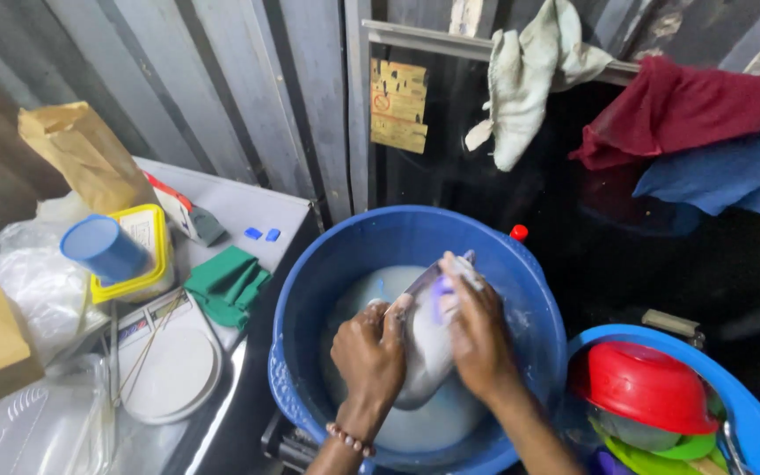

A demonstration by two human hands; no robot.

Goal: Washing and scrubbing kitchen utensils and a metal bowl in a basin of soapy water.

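Currently both hands grip a grey metal pan [424, 339] over the blue basin [310, 290] of milky water: left hand [369, 352] near edge, right hand [477, 330] far side.

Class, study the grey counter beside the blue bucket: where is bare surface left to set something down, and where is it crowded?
Bare grey counter shows at the back, between the wall, the green cloth and two small blue clips. The front is crowded: yellow tub, blue cup, white lid, plastic bags. Both hands fill the bucket.
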